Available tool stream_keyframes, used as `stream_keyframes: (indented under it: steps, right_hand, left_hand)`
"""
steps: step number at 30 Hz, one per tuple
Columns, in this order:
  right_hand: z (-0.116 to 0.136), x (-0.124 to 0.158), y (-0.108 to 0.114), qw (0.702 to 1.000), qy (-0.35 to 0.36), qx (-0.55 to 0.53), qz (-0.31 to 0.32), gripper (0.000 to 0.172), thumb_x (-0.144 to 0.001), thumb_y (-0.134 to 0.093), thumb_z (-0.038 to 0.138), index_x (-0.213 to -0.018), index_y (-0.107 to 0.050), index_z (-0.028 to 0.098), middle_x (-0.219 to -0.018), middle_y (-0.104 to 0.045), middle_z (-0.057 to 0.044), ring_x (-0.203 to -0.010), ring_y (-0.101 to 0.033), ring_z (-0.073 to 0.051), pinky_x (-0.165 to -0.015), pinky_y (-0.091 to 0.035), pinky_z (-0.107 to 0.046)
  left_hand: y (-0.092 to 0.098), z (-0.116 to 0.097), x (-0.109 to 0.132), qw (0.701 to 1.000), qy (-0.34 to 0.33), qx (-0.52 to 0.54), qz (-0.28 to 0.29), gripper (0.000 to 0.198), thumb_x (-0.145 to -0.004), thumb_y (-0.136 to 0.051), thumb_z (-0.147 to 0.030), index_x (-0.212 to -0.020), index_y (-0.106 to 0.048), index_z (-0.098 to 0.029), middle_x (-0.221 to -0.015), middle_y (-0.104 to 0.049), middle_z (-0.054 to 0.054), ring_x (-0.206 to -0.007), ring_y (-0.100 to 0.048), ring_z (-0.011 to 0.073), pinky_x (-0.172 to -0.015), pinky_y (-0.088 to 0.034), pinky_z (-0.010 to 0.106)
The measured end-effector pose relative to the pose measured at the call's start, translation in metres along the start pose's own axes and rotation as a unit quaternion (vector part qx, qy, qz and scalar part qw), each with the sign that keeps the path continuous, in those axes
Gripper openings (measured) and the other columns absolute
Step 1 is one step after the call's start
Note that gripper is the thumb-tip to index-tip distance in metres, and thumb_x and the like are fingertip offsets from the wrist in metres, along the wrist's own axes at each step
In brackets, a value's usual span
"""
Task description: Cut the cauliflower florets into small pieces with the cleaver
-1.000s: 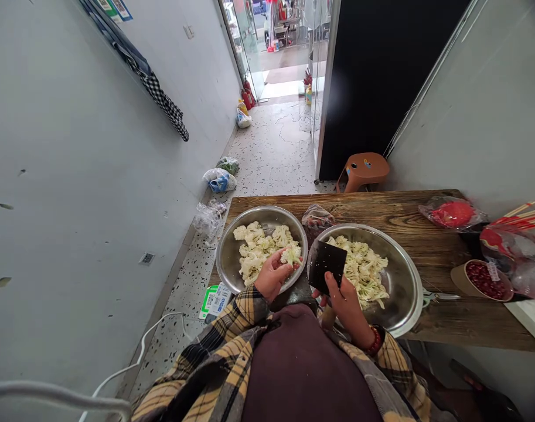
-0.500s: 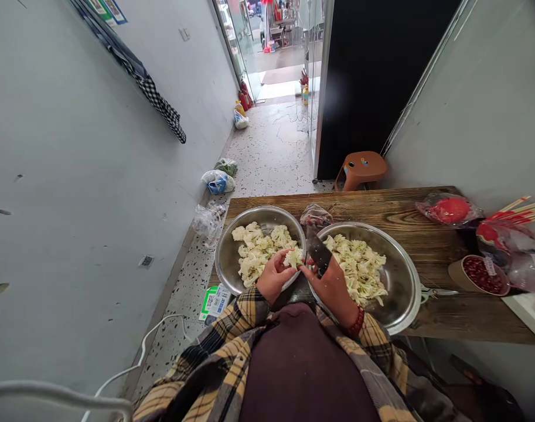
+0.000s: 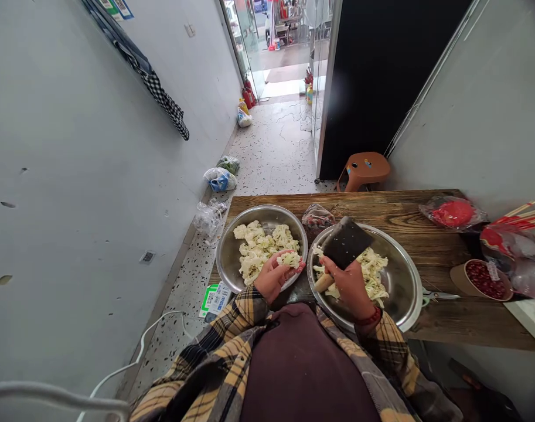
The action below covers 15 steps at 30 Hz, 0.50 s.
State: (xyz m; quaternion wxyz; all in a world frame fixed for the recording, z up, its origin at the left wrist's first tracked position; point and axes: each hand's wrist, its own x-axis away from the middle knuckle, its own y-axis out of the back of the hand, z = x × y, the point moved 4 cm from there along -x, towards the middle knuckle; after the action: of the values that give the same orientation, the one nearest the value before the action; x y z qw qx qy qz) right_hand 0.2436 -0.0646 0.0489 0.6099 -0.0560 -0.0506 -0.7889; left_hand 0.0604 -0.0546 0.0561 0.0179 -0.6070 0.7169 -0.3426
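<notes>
My left hand (image 3: 271, 276) is closed round a cauliflower floret (image 3: 289, 258), held over the near rim of the left steel bowl (image 3: 227, 255), which holds several cut florets. My right hand (image 3: 350, 285) grips a cleaver (image 3: 345, 243) by its wooden handle, the dark blade lying flat and pointing away above the right steel bowl (image 3: 405, 272). That bowl also holds cauliflower pieces (image 3: 372, 271). Both bowls sit side by side on a wooden table (image 3: 408, 220).
A clear bag (image 3: 316, 217) lies behind the bowls. At the table's right are a red-filled bag (image 3: 452, 213), skewers (image 3: 524, 215), a paper cup of red beans (image 3: 481, 278) and scissors (image 3: 440, 296). An orange stool (image 3: 363, 168) stands beyond. Bags (image 3: 220, 179) lie on the floor along the left wall.
My right hand swung the cleaver from beside the floret to the right, over the right bowl, blade now flat. My left hand kept hold of the floret.
</notes>
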Motion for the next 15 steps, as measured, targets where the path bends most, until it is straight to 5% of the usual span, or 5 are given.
stream_keyframes:
  steps: [7,15]
  right_hand:
    - [-0.008,0.001,0.004,0.999,-0.017,-0.049,0.003,0.026,-0.074,-0.064,0.043,-0.070,-0.057,0.019,-0.064,-0.062,-0.001,-0.060,-0.062,-0.017,-0.059,-0.050,-0.028]
    - [-0.009,-0.007,-0.004,1.000,0.026,0.013,-0.006,0.025,-0.078,-0.060,0.041,-0.069,-0.059,0.018,-0.066,-0.065,-0.003,-0.061,-0.062,-0.017,-0.060,-0.050,-0.028]
  left_hand:
    - [0.015,0.000,-0.009,0.999,-0.002,0.009,-0.039,0.032,-0.071,-0.067,-0.022,-0.101,-0.056,-0.013,-0.094,-0.070,0.010,-0.090,-0.068,0.0220,-0.092,-0.049,0.044]
    - [0.015,-0.009,-0.004,0.998,0.005,0.062,0.006,0.038,-0.070,-0.061,-0.021,-0.106,-0.057,-0.012,-0.101,-0.069,0.011,-0.101,-0.065,0.0267,-0.102,-0.040,0.047]
